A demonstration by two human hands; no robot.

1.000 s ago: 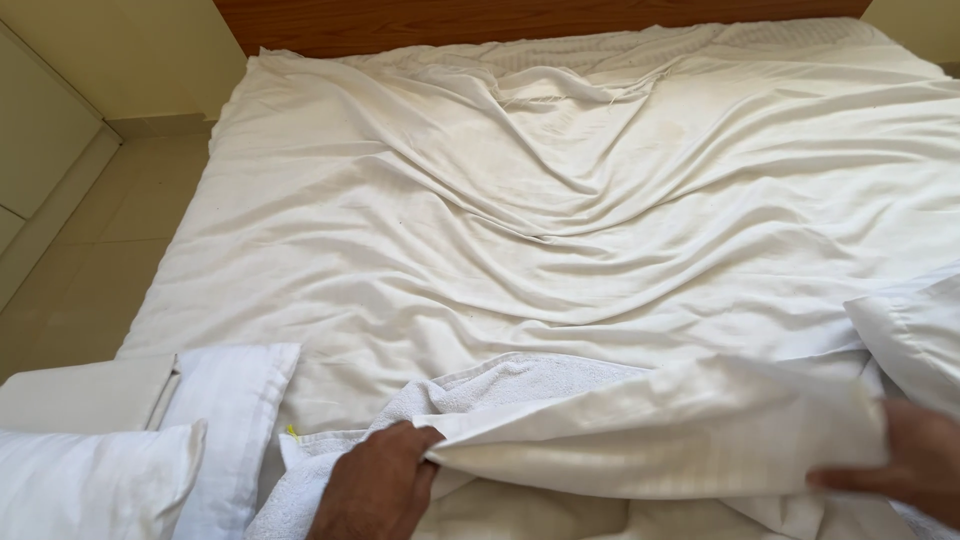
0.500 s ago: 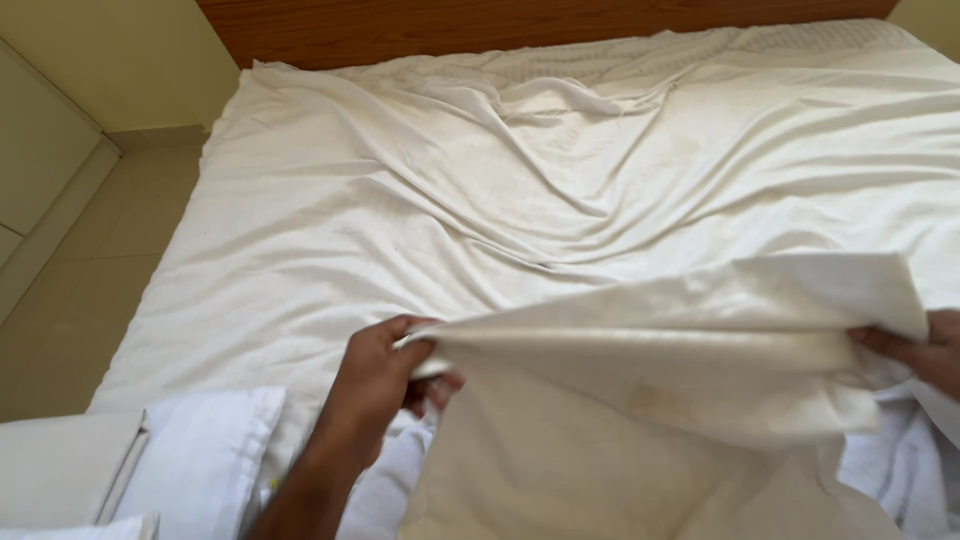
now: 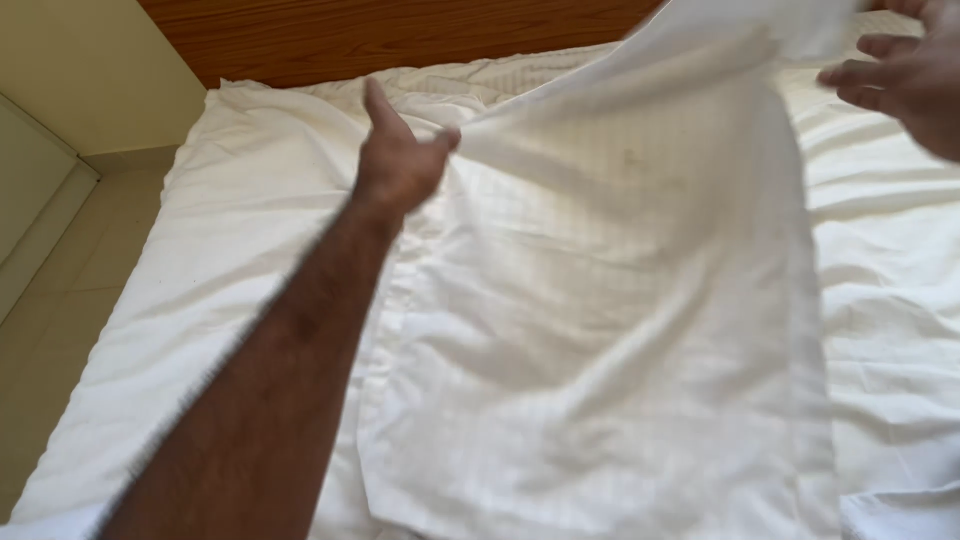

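A white pillowcase [image 3: 620, 330] with a faint woven stripe hangs stretched out in front of me above the bed. My left hand [image 3: 398, 160] pinches its upper left corner, arm reaching forward. My right hand [image 3: 905, 75] is at the upper right corner of the view, fingers curled beside the cloth's top edge; whether it grips the cloth is hard to tell. Beneath lies the rumpled white bed sheet [image 3: 220, 250] covering the mattress.
A brown wooden headboard [image 3: 400, 35] runs along the far end of the bed. Beige floor tiles [image 3: 60, 300] and a pale wall [image 3: 90, 60] lie to the left of the bed.
Both hands have risen and swung forward, lifting the pillowcase from the foot of the bed and spreading it open in the air. The pillows at lower left are out of view.
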